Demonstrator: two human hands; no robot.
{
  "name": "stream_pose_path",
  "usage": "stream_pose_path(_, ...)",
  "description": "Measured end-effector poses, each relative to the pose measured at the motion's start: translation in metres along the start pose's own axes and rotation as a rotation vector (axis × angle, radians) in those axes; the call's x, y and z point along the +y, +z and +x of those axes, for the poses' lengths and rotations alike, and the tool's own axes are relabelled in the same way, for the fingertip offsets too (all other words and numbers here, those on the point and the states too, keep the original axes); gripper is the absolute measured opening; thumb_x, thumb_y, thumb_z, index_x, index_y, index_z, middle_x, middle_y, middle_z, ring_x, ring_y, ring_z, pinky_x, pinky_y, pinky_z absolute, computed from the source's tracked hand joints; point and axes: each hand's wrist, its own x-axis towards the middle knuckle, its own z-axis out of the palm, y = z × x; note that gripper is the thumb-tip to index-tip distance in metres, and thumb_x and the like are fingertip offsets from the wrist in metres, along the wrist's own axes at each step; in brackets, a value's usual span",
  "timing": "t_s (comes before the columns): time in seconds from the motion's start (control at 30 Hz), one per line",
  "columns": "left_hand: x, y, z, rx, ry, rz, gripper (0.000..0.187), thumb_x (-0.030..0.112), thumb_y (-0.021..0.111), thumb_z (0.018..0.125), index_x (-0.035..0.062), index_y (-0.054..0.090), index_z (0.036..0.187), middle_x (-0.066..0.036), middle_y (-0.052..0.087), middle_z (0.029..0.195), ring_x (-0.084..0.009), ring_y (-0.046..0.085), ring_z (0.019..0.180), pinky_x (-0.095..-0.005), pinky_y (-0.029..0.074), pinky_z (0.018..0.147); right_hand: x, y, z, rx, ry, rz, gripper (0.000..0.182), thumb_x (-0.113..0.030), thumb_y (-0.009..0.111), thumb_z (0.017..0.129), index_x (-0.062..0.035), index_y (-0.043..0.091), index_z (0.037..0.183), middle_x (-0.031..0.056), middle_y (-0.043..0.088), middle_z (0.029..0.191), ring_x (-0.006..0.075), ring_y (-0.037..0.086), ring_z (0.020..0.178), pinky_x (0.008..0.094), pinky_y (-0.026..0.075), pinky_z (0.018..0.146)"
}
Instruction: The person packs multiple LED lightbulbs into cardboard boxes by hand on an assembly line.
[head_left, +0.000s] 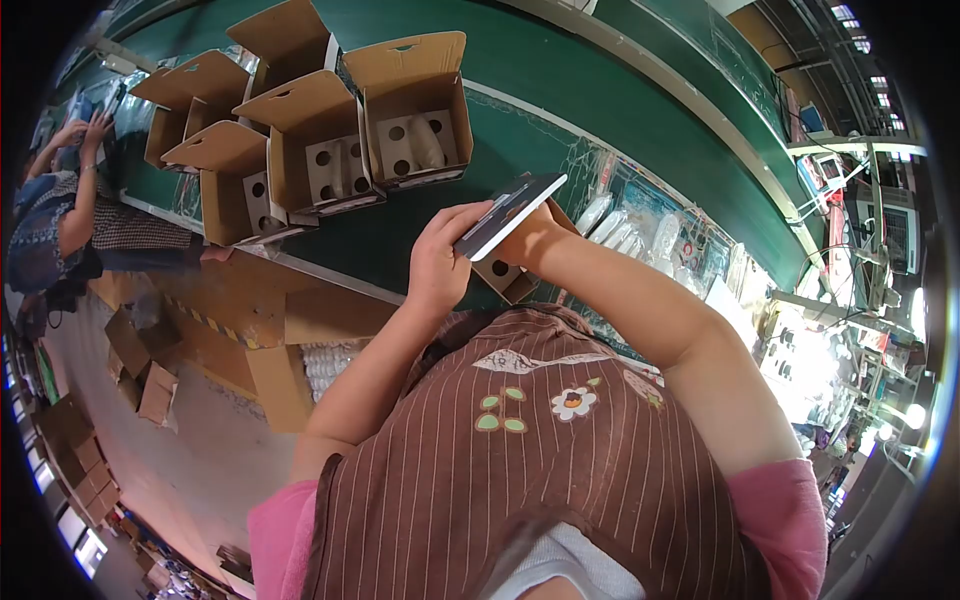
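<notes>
Up close, both hands grip one flat dark-and-white card (508, 212): the left hand (440, 262) wraps its near edge with curled fingers, the right hand (527, 243) holds it from beneath. Five open cardboard boxes (415, 105) stand on the green conveyor belt (560, 70) beyond, well apart from another person (70, 200).
</notes>
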Motion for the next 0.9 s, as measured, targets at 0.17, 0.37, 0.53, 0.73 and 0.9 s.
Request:
stream_pose_path(0.17, -0.001, 0.003, 0.002, 0.022, 0.008, -0.009, 0.044, -0.012, 0.053, 0.078, 0.0061, 0.066, 0.116, -0.012, 0.065, 0.113, -0.0272, 0.062, 0.104, -0.0321, 0.048, 0.091, 0.019, -0.012, -0.003, -0.143, -0.039, 0.213, 0.031, -0.020, 0.057, 0.084, -0.0165, 0.070, 0.112, 0.0075, 0.067, 0.116, 0.0243, 0.063, 0.109, 0.0369, 0.050, 0.091)
stream_pose_path(0.37, 0.001, 0.002, 0.005, -0.036, -0.042, -0.041, 0.044, -0.013, 0.048, 0.080, 0.0035, 0.065, 0.118, -0.012, 0.063, 0.115, -0.0246, 0.061, 0.108, -0.0311, 0.046, 0.094, 0.003, -0.022, -0.027, -0.041, 0.041, -0.021, 0.031, -0.022, 0.066, 0.083, -0.0170, 0.069, 0.114, 0.0041, 0.064, 0.122, 0.0235, 0.062, 0.112, 0.0365, 0.053, 0.086)
stream_pose_path(0.53, 0.004, 0.004, 0.003, -0.021, -0.025, -0.008, 0.042, -0.011, 0.047, 0.083, 0.0031, 0.064, 0.119, -0.013, 0.063, 0.114, -0.0257, 0.061, 0.107, -0.0309, 0.045, 0.094, 0.014, 0.047, 0.012, 0.033, -0.082, 0.108, 0.031, -0.021, 0.067, 0.082, -0.0130, 0.069, 0.111, 0.0081, 0.067, 0.116, 0.0263, 0.064, 0.109, 0.0371, 0.052, 0.087)
stream_pose_path(0.73, 0.006, 0.006, 0.002, -0.004, -0.057, -0.022, 0.036, -0.007, 0.050, 0.087, 0.0018, 0.063, 0.119, -0.013, 0.063, 0.114, -0.0248, 0.061, 0.106, -0.0308, 0.046, 0.094, 0.007, 0.061, -0.007, 0.040, 0.086, 0.334, 0.061, -0.017, 0.057, 0.087, 0.0152, 0.035, 0.133, 0.0199, 0.070, 0.098, 0.0299, 0.071, 0.084, 0.0374, 0.057, 0.070)
stream_pose_path(0.9, 0.005, 0.008, 0.002, -0.001, -0.067, -0.009, 0.032, -0.005, 0.052, 0.089, 0.0016, 0.064, 0.118, -0.014, 0.063, 0.114, -0.0241, 0.061, 0.106, -0.0307, 0.046, 0.094, 0.002, 0.075, 0.006, 0.016, 0.156, 0.389, 0.056, -0.018, 0.057, 0.088, 0.0107, 0.040, 0.134, 0.0224, 0.065, 0.112, 0.0278, 0.068, 0.100, 0.0373, 0.056, 0.079)
